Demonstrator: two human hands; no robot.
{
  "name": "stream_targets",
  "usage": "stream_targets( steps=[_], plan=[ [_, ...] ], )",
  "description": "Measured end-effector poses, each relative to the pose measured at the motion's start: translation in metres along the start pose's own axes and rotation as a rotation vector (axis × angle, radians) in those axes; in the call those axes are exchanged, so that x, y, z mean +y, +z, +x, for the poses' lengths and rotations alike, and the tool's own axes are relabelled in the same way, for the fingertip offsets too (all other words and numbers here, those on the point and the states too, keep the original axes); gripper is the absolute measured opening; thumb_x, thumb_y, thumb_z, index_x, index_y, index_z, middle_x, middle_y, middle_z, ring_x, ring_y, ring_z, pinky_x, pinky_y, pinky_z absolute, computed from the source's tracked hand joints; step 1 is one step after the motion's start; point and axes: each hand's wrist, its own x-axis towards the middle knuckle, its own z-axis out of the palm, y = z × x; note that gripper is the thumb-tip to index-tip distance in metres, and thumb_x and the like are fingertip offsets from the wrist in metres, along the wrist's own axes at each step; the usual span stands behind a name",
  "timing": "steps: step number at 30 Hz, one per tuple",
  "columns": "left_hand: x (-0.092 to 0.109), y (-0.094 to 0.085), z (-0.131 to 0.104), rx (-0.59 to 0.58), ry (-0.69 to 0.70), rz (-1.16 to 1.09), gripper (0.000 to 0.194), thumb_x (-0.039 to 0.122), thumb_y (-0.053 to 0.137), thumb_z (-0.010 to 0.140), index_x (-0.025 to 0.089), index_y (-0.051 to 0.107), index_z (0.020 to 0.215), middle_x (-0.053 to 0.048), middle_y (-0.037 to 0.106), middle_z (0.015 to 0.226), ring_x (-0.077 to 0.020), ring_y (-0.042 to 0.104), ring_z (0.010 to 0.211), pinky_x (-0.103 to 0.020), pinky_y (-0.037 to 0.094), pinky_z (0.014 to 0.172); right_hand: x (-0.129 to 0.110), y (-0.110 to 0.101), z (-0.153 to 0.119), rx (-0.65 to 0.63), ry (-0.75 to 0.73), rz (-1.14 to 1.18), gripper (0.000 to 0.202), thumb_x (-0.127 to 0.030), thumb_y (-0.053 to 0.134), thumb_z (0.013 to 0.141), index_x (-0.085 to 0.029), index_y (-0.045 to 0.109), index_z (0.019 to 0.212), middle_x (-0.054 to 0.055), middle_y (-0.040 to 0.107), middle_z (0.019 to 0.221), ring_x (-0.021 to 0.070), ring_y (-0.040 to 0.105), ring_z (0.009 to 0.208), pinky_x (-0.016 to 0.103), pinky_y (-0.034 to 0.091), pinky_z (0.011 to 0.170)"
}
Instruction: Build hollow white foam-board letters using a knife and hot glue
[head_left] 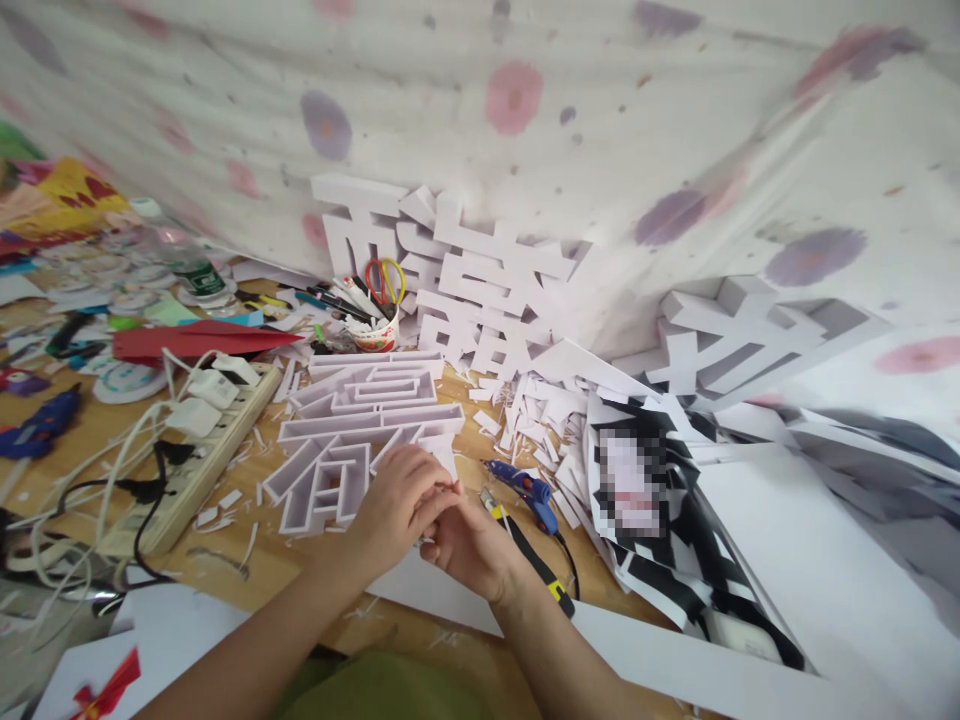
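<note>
In the head view my left hand [405,500] and my right hand [474,548] meet at the fingertips, both closed in a pinch. Whatever they hold, if anything, is too small or hidden to make out. Just beyond them lies a white openwork piece of thin upright board strips [345,430], shaped like a written character, partly covered by my left hand. A yellow-and-black utility knife [536,560] rests right of my right hand, with a blue glue gun [529,488] a little farther off. Under my wrists runs a long white board strip [435,590].
White block characters [487,275] lean against the flowered curtain [517,95]. Board scraps [525,410] litter the wooden table. To the left are a crowded power strip [180,500], red paper [202,342], a bottle [199,275] and another glue gun [41,425]. Scissors [386,282] stand in a cup [377,338].
</note>
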Motion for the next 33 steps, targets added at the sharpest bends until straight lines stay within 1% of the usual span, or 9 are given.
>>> stream_targets(
  steps=[3, 8, 12, 16, 20, 22, 24, 28, 33],
  plan=[
    [0.001, 0.005, -0.001, -0.004, -0.005, -0.069, 0.024, 0.029, 0.039, 0.091, 0.02, 0.052, 0.072, -0.002, 0.054, 0.072, -0.0172, 0.05, 0.076, -0.033, 0.04, 0.075, 0.001, 0.0, 0.0, -0.02, 0.001, -0.004, 0.043, -0.056, 0.069, 0.067, -0.017, 0.06, 0.082, -0.002, 0.055, 0.074, 0.0071, 0.047, 0.064, 0.017, 0.034, 0.055],
    [0.003, 0.012, -0.005, -0.039, -0.126, -0.222, 0.022, 0.025, 0.033, 0.092, 0.02, 0.049, 0.078, -0.003, 0.052, 0.079, -0.0162, 0.049, 0.079, -0.031, 0.042, 0.074, 0.001, 0.0, 0.002, -0.054, 0.02, -0.029, 0.05, -0.06, 0.071, 0.062, -0.02, 0.062, 0.092, -0.002, 0.056, 0.08, 0.0077, 0.047, 0.066, 0.018, 0.034, 0.057],
    [0.002, 0.013, -0.005, 0.031, -0.211, -0.234, 0.019, 0.024, 0.033, 0.091, 0.021, 0.046, 0.077, -0.002, 0.049, 0.077, -0.0157, 0.048, 0.076, -0.03, 0.042, 0.071, 0.0, 0.0, 0.001, -0.093, 0.005, -0.001, 0.049, -0.057, 0.071, 0.063, -0.02, 0.062, 0.094, -0.001, 0.056, 0.081, 0.0074, 0.047, 0.066, 0.018, 0.033, 0.056],
    [-0.001, 0.008, -0.003, 0.105, -0.272, -0.214, 0.017, 0.023, 0.036, 0.089, 0.021, 0.046, 0.076, -0.001, 0.051, 0.074, -0.0148, 0.05, 0.072, -0.028, 0.042, 0.066, -0.002, 0.003, -0.002, -0.131, -0.013, 0.029, 0.052, -0.058, 0.07, 0.064, -0.017, 0.063, 0.094, 0.0, 0.056, 0.08, 0.0076, 0.047, 0.065, 0.018, 0.035, 0.055],
    [-0.005, 0.0, -0.007, 0.125, -0.254, -0.173, 0.01, 0.023, 0.042, 0.087, 0.022, 0.051, 0.083, -0.001, 0.056, 0.082, -0.016, 0.054, 0.081, -0.03, 0.043, 0.073, -0.008, 0.008, -0.005, -0.123, -0.07, 0.047, 0.055, -0.064, 0.06, 0.07, -0.018, 0.063, 0.101, 0.004, 0.059, 0.093, 0.0126, 0.052, 0.078, 0.02, 0.039, 0.058],
    [-0.007, -0.002, -0.011, 0.205, -0.29, -0.12, 0.008, 0.024, 0.045, 0.086, 0.022, 0.052, 0.086, -0.002, 0.057, 0.084, -0.0169, 0.054, 0.084, -0.031, 0.043, 0.076, -0.011, 0.011, -0.007, -0.11, -0.118, 0.055, 0.056, -0.064, 0.055, 0.074, -0.021, 0.061, 0.11, 0.005, 0.058, 0.105, 0.0158, 0.053, 0.09, 0.022, 0.042, 0.064],
    [-0.009, -0.002, -0.013, 0.259, -0.328, -0.052, 0.009, 0.026, 0.046, 0.086, 0.021, 0.053, 0.082, -0.002, 0.057, 0.08, -0.0172, 0.054, 0.081, -0.031, 0.043, 0.073, -0.012, 0.014, -0.008, -0.096, -0.153, 0.037, 0.058, -0.065, 0.051, 0.076, -0.024, 0.057, 0.117, 0.005, 0.055, 0.118, 0.0182, 0.051, 0.1, 0.026, 0.043, 0.071],
    [-0.008, 0.003, -0.012, 0.151, -0.327, 0.001, 0.02, 0.034, 0.051, 0.083, 0.021, 0.056, 0.07, 0.0, 0.054, 0.067, -0.0156, 0.051, 0.068, -0.03, 0.04, 0.066, -0.008, 0.016, -0.005, -0.044, -0.212, -0.083, 0.062, -0.069, 0.046, 0.077, -0.028, 0.053, 0.123, 0.005, 0.047, 0.131, 0.0208, 0.045, 0.113, 0.031, 0.042, 0.081],
    [-0.005, 0.01, -0.008, 0.131, -0.402, -0.065, 0.028, 0.038, 0.049, 0.084, 0.02, 0.054, 0.064, 0.0, 0.051, 0.064, -0.0153, 0.051, 0.066, -0.029, 0.041, 0.064, 0.001, 0.014, -0.003, 0.004, -0.293, -0.379, 0.067, -0.071, 0.038, 0.079, -0.03, 0.045, 0.131, 0.005, 0.041, 0.138, 0.0221, 0.039, 0.121, 0.035, 0.039, 0.087]
  ],
)
